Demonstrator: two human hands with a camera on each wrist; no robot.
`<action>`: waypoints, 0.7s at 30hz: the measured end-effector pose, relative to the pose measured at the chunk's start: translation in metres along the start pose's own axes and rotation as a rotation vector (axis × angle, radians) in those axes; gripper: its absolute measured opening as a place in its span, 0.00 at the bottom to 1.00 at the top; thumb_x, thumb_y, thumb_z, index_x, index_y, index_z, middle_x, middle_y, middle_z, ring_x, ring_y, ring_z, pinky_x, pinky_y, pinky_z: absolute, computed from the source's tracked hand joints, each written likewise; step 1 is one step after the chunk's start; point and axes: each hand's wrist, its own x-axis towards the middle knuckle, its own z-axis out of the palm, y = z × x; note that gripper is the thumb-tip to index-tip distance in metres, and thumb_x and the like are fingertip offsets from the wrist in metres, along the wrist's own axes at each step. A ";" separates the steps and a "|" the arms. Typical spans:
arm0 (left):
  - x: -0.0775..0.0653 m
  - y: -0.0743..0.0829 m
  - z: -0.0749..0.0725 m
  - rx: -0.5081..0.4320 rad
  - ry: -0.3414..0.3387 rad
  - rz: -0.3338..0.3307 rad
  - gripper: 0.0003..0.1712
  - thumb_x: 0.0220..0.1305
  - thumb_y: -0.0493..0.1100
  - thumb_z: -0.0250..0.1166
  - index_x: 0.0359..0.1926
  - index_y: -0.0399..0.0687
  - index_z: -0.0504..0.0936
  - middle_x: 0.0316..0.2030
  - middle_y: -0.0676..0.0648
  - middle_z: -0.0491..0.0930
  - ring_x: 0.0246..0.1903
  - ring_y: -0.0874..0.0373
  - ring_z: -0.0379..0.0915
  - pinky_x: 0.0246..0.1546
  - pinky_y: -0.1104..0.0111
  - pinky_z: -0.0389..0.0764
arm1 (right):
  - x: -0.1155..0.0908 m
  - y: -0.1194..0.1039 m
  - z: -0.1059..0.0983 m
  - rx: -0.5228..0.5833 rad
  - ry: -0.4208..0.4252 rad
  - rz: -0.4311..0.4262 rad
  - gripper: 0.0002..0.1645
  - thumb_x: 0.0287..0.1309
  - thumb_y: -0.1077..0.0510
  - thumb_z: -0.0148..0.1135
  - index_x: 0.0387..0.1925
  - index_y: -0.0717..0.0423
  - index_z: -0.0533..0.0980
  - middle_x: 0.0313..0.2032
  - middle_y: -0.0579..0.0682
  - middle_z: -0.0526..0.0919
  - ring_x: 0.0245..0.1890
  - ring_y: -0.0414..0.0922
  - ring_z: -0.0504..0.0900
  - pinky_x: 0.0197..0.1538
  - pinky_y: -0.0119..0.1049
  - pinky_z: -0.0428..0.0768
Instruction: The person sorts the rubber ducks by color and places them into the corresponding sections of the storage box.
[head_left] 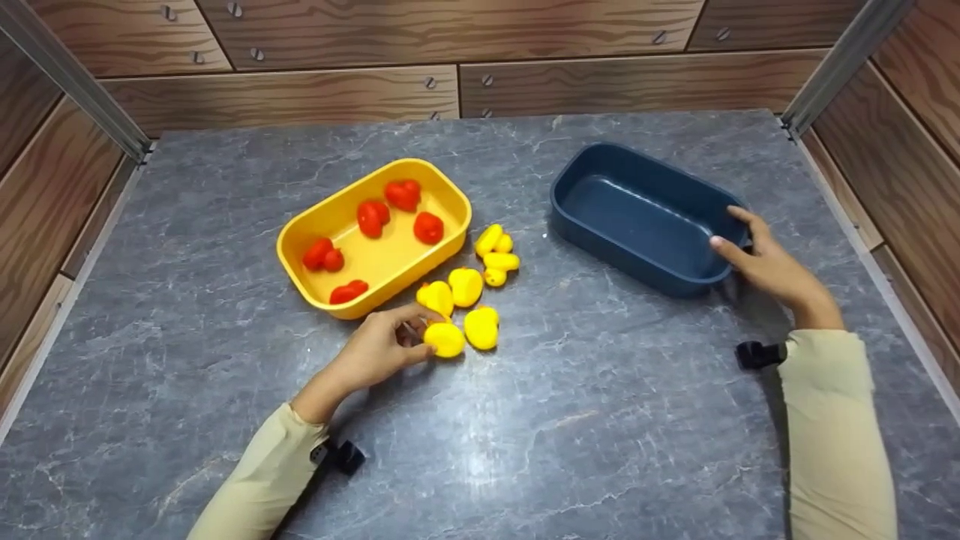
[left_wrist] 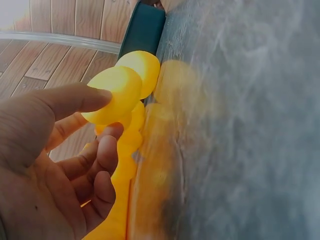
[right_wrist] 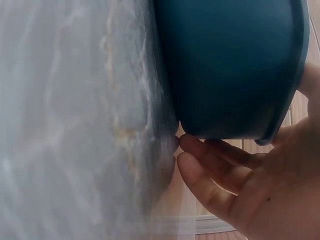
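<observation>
My left hand (head_left: 375, 349) pinches a yellow toy duck (head_left: 444, 340) between thumb and fingers, at the near end of a small group of yellow toy ducks (head_left: 481, 328). In the left wrist view the thumb lies on the round side of that duck (left_wrist: 117, 95), and the other fingers are bent beneath it. Over at the right, my right hand (head_left: 780, 266) grips the near right end of a dark blue tub (head_left: 637, 259), its thumb over the rim. The right wrist view has its fingers (right_wrist: 207, 187) against the outside of the tub wall.
A yellow tub (head_left: 300, 289) holding several red rounded toys (head_left: 373, 217) stands left of the ducks, which lie close along its right side. The grey marbled table (head_left: 585, 450) is bounded by wood-patterned walls (head_left: 300, 97) at the back and sides.
</observation>
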 end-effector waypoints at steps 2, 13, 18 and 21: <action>0.001 0.001 0.000 -0.031 0.007 -0.004 0.17 0.54 0.37 0.70 0.48 0.49 0.83 0.32 0.46 0.80 0.27 0.61 0.71 0.29 0.74 0.73 | 0.000 0.000 0.000 -0.005 -0.002 0.000 0.51 0.69 0.39 0.45 0.75 0.53 0.29 0.72 0.70 0.26 0.72 0.70 0.37 0.69 0.67 0.44; 0.001 0.010 -0.003 -0.261 0.053 0.005 0.19 0.55 0.36 0.69 0.49 0.43 0.81 0.36 0.41 0.80 0.26 0.59 0.71 0.30 0.74 0.72 | 0.003 -0.001 0.001 -0.006 0.008 -0.022 0.50 0.69 0.40 0.46 0.75 0.54 0.31 0.72 0.70 0.26 0.72 0.70 0.33 0.69 0.68 0.41; 0.002 0.012 0.003 -0.302 0.038 0.007 0.20 0.54 0.35 0.69 0.50 0.43 0.81 0.35 0.41 0.79 0.23 0.61 0.69 0.26 0.75 0.70 | 0.004 0.002 0.000 -0.009 -0.001 -0.013 0.50 0.70 0.40 0.46 0.75 0.54 0.30 0.72 0.70 0.25 0.72 0.70 0.33 0.69 0.68 0.40; 0.004 0.014 0.005 -0.302 0.031 0.006 0.20 0.54 0.35 0.68 0.51 0.44 0.81 0.35 0.42 0.79 0.23 0.61 0.68 0.25 0.75 0.69 | 0.004 0.004 0.002 -0.015 -0.006 -0.011 0.50 0.70 0.40 0.45 0.75 0.53 0.29 0.72 0.70 0.24 0.72 0.70 0.31 0.68 0.68 0.40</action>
